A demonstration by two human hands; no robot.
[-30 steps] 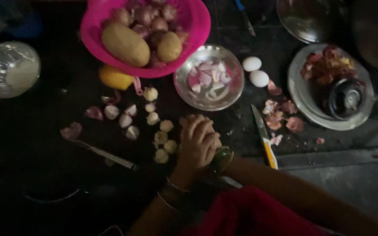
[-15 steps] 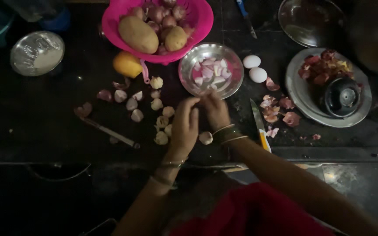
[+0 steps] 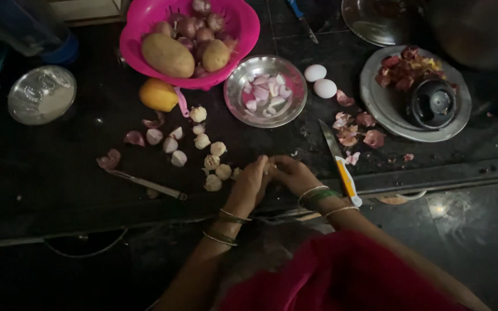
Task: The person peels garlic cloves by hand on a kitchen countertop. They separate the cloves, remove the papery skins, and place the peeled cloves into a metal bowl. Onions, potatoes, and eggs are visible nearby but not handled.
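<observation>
While both hands meet, left hand [image 3: 249, 184] and right hand [image 3: 291, 173] pinch one garlic clove [image 3: 270, 167] near the knife [image 3: 339, 163].

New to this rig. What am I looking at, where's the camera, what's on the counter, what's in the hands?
No machine here: a person works with two bare hands. The one camera sits on their head and looks down at a dark counter.

The left hand and right hand meet around a small pale piece, probably a garlic clove; it is too small to be sure.

More garlic cloves lie loose to the left. Behind them are a pink colander with potatoes and small onions, a steel bowl of peeled pieces, two eggs and a plate of peelings. A knife lies beside the right hand.
</observation>
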